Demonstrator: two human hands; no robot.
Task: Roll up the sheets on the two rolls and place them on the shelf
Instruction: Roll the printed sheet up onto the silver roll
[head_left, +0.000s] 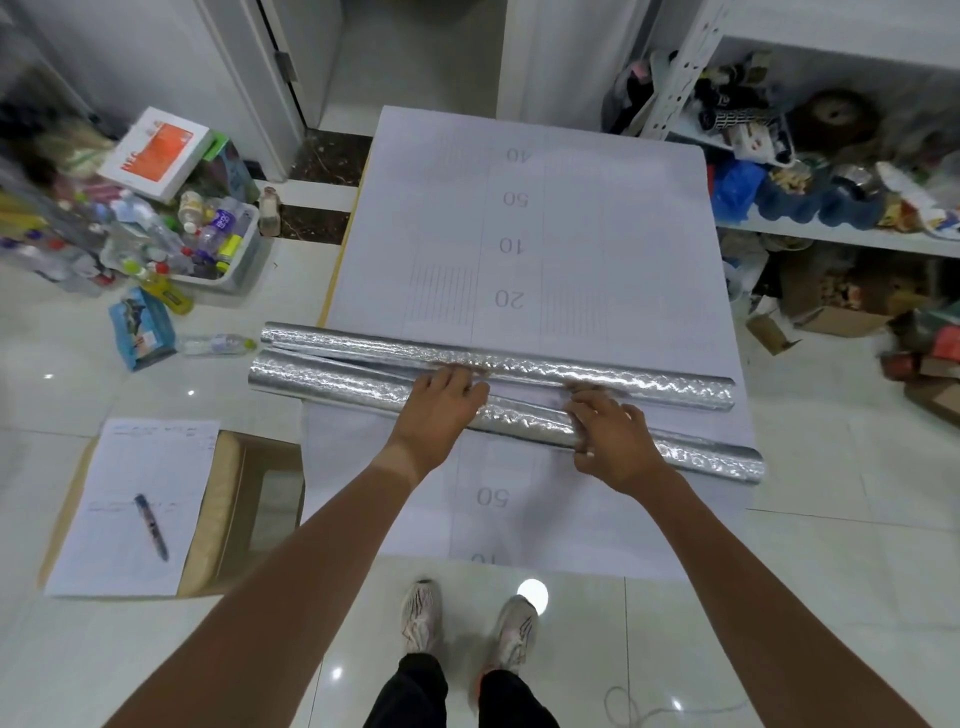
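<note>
Two shiny silver rolls lie across the middle of the frame, side by side on a white paper sheet (597, 218) that covers the counter (332, 306). The far roll (623, 379) sits a little higher in the frame. The near roll (332, 382) runs from the left down toward the lower right, and its right end sticks out past the paper edge. The two rolls touch or nearly touch in the middle, where some loose silver sheet still shows between them.

The left hand (441, 400) lies flat with its fingers (467, 384) spread open, pressing on top of the near roll and reaching the gap between the rolls. It grips nothing; it looks like it pushes down so the sheet stays tight. The right hand (608, 436) curls over the near roll, thumb on the near side, loosely holding it so it can turn. Two hands in the middle probably keep the long roll straight.

The shelf (831, 236) is at the upper right of the frame, full of mixed things. The rolls are not there yet, so the rolling looks nearly done and the carrying is left.

At the lower left, a pen (151, 526) rests on a paper form (130, 467).
</note>
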